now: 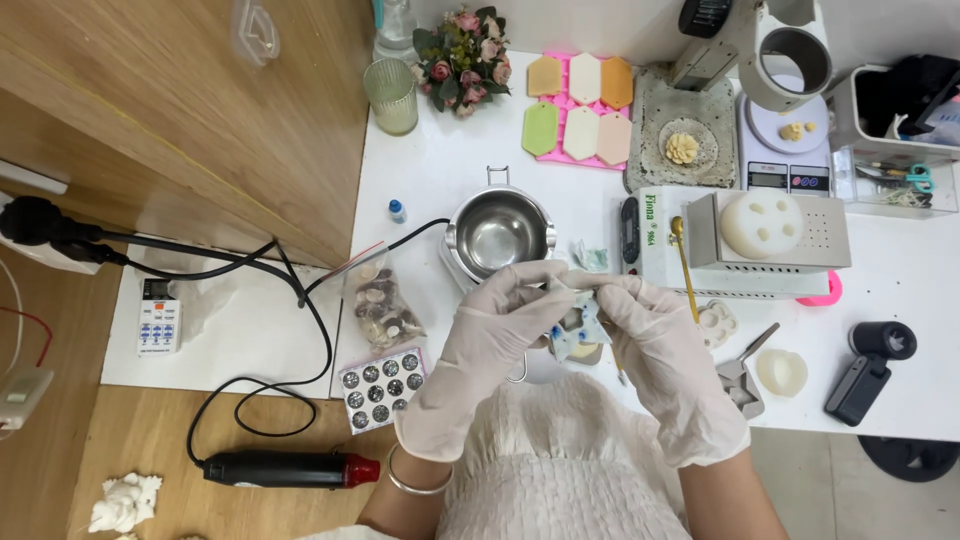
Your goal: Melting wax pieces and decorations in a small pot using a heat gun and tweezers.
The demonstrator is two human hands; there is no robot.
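Both my hands wear pale latex gloves and meet over the front of the white table [420, 180]. My left hand [487, 335] and my right hand [665, 350] together hold a small white silicone mould [578, 328] with blue specks. The left fingers pinch its upper left edge. The right fingers grip its right side. Just behind the hands stands a steel melting pot [498, 233], empty and shiny inside. A thin stick [619, 366] pokes out under my right hand.
A pink tray of hexagonal bars [578, 108] lies at the back beside a flower bunch [462, 45] and a ribbed glass [391, 95]. A white machine with a gold spoon [684, 265] sits right. A bag of pieces [382, 305], a dotted sheet [383, 385], and a black-and-red heat gun [290, 468] lie left.
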